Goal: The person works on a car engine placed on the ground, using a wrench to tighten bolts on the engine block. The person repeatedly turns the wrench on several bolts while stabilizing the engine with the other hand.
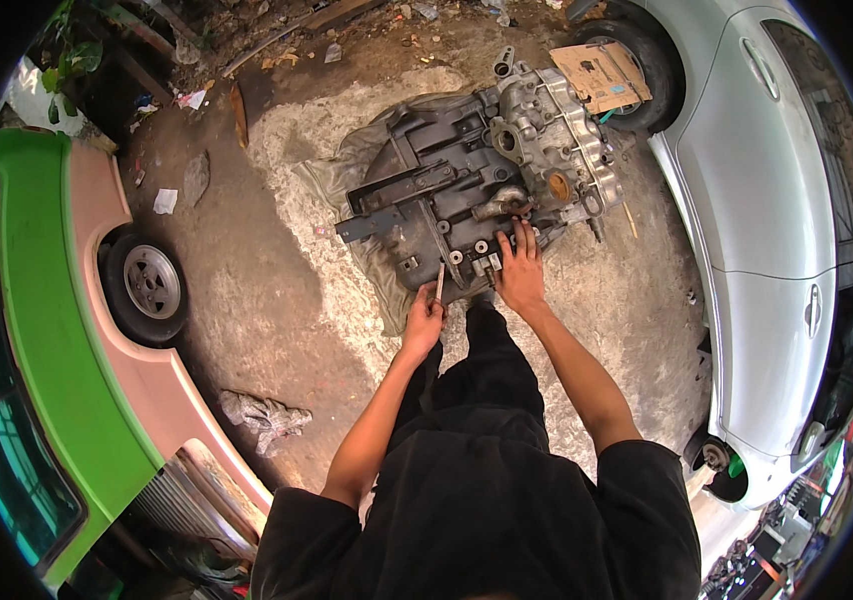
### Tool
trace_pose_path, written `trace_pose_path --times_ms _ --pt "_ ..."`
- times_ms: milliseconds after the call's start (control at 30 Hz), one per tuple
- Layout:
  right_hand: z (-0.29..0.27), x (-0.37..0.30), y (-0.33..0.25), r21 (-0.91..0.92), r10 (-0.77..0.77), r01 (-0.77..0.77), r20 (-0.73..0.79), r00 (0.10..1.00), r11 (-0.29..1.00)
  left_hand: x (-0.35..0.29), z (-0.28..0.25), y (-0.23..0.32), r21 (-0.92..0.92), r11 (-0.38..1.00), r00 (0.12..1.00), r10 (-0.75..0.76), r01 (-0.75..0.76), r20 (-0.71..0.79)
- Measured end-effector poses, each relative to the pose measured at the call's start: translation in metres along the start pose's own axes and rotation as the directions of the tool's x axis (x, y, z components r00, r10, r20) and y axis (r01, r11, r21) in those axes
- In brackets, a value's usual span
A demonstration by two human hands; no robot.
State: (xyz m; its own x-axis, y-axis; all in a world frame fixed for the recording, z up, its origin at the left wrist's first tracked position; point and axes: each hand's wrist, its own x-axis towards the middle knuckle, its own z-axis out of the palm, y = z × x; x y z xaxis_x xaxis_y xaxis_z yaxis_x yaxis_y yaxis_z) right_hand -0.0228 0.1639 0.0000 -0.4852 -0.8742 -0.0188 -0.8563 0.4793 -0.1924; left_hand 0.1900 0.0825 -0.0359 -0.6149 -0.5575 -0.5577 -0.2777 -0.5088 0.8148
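A dark engine block [427,160] with a bare-metal cylinder head [545,125] lies on a greyish cloth [319,182] on the ground in front of me. My left hand [424,320] is closed around a thin pale rod-like tool [441,280], whose upper end reaches the block's near edge beside a round fitting. Its exact kind is too small to make out. At the near right part of the block, my right hand [521,272] lies with fingers spread on the metal, close to a curved pipe fitting [502,204]. I see nothing held in it.
On the left stands a green and pink vehicle [97,270], its wheel [152,282] near the work. A silver car [757,220] borders the right, with a cardboard piece [602,77] against its wheel. A crumpled rag [264,418] lies at left; litter and wood scraps are strewn at the back.
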Motion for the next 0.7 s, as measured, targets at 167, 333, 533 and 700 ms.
trace_pose_path --times_ms 167,333,533,700 --pt "-0.001 0.0 0.0 -0.001 -0.005 0.005 -0.002 1.0 1.0 0.0 0.005 -0.013 0.228 0.956 0.982 0.189 -0.184 0.002" --pt "-0.001 0.0 -0.001 -0.004 0.012 -0.012 0.012 1.0 1.0 -0.012 0.008 -0.023 0.125 0.982 0.988 0.127 -0.138 0.088" --pt "0.001 0.001 -0.002 -0.009 0.023 -0.023 0.013 1.0 1.0 -0.008 0.018 -0.029 0.235 0.949 0.977 0.197 -0.212 0.086" --pt "-0.001 0.0 -0.002 -0.014 0.011 -0.011 0.006 1.0 1.0 -0.007 0.019 -0.023 0.28 0.955 0.994 0.094 -0.103 0.047"
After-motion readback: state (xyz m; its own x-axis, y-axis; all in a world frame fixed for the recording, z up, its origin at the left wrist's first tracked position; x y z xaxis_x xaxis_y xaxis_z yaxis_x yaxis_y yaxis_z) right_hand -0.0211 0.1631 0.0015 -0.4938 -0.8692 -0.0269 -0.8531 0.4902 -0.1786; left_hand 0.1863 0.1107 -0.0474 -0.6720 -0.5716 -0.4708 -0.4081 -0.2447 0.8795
